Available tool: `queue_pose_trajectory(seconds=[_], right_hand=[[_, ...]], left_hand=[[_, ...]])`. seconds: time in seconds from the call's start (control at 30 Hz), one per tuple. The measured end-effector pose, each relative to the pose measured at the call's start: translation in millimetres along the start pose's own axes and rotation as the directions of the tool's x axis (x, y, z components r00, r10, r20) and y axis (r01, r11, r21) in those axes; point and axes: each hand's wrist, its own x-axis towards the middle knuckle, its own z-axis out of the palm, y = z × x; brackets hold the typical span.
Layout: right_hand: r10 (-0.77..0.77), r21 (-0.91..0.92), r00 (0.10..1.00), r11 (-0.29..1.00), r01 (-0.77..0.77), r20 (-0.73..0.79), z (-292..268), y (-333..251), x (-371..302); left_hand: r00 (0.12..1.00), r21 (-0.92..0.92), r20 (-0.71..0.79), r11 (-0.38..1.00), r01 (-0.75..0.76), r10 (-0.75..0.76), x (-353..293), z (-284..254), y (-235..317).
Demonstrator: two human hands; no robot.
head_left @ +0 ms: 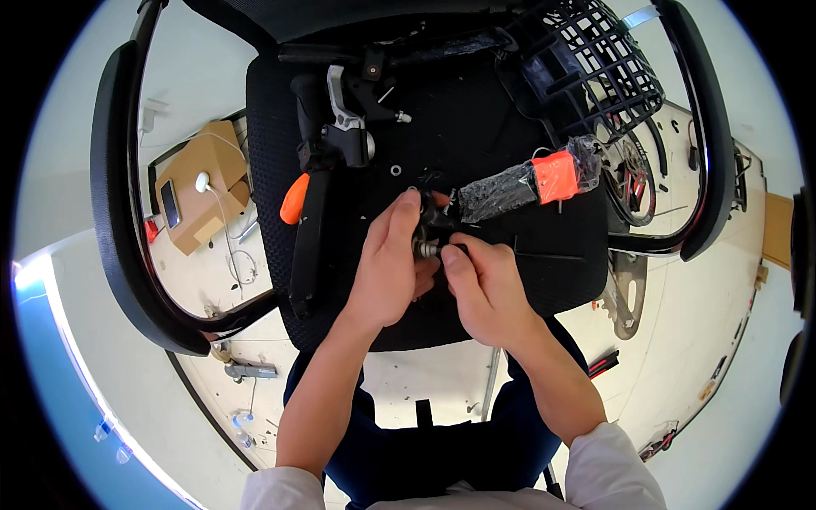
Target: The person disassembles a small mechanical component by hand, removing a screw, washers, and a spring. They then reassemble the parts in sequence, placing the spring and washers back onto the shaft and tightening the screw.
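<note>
Over the front of a black chair seat [374,331], my left hand [384,263] is closed around a small black clamp-like part [435,208], mostly hidden by the fingers. A silver threaded piece [424,248] sticks out of it toward my right hand [486,285]. The fingertips of that hand pinch a thin dark piece at the silver one's end; its kind is hidden. Just beyond my hands lies a black grip wrapped in clear plastic [500,194], with an orange band [556,177]. A small ring-shaped washer [396,170] rests farther left on the seat.
A brake lever [342,102] lies among black parts at the seat's left, with an orange-tipped piece [294,199]. Behind to the right stands a black plastic basket [595,64]. Armrests [115,195] flank the seat. A cardboard box [200,225] and bicycle wheel [633,174] are on the floor.
</note>
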Motion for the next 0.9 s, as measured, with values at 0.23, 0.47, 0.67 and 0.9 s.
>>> queue_pose_trajectory(seconds=[0.23, 0.47, 0.67, 0.9], right_hand=[[0.116, 0.119, 0.988, 0.985, -0.128, 0.099, -3.0, 2.3, 5.9], [-0.481, -0.381, 0.876, 0.803, 0.457, 0.038, -1.7, -4.3, -1.7], [0.263, 0.688, 0.964, 0.692, -0.219, 0.043, -0.6, -3.5, -15.5], [0.341, 0.671, 0.876, 0.564, -0.482, 0.342, -12.5, -13.6, -6.9]], left_hand=[[0.95, 0.104, -0.133, 0.958, -0.269, 0.281, 1.7, 1.8, -3.0], [0.96, 0.127, 0.104, 0.954, -0.273, 0.261, -8.7, -0.6, 13.6], [0.972, 0.089, 0.025, 0.968, -0.233, 0.232, -6.6, -6.3, 13.5], [0.804, 0.335, -0.089, 0.778, -0.531, 0.588, -4.6, -9.3, 5.2]])
